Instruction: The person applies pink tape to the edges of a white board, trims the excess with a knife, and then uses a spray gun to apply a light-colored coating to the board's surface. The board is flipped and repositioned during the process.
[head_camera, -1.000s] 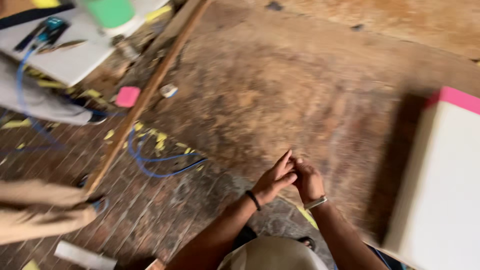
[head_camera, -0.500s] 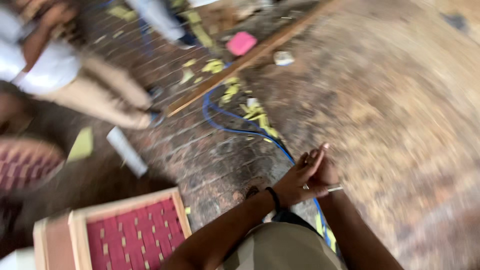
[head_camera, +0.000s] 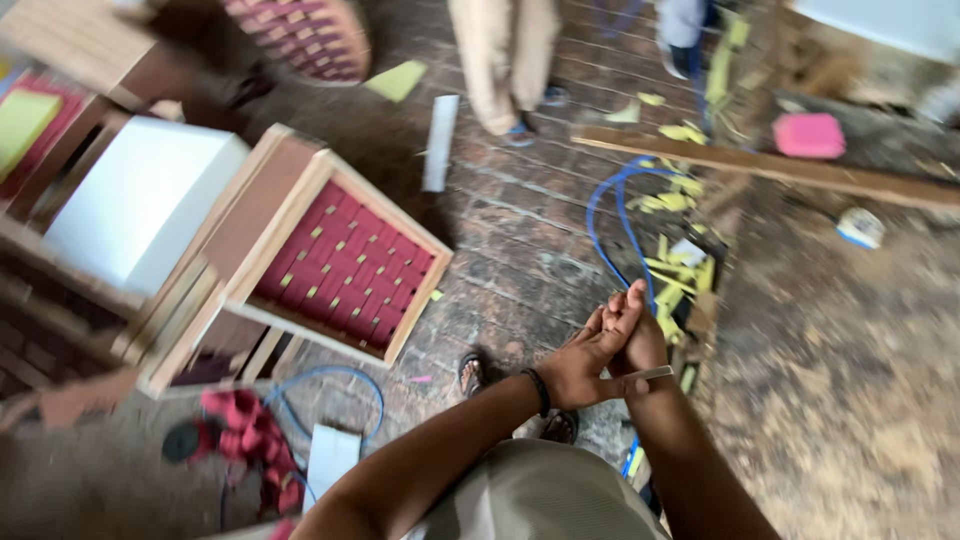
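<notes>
My left hand (head_camera: 585, 365) and my right hand (head_camera: 638, 338) are pressed together at the lower centre of the frame, fingers straight and stacked against each other, with nothing I can make out between the palms. I wear a dark band on the left wrist and a silver bracelet (head_camera: 648, 374) on the right. Whether the hands grip anything small, I cannot tell.

Just beyond my fingertips a blue hose (head_camera: 607, 215) loops over the brick floor (head_camera: 520, 250), with yellow scraps (head_camera: 680, 270) strewn beside it. At the centre left stands a wooden seat frame (head_camera: 335, 262) with red webbing, tilted, and further left a white foam block (head_camera: 140, 200) lies on another frame. A long wooden plank (head_camera: 760, 168) runs across the upper right, with a pink sponge (head_camera: 808, 135) just above it. At the top centre another person's legs (head_camera: 505, 60) stand on the bricks. My sandalled foot (head_camera: 470, 372) shows under my left forearm.
</notes>
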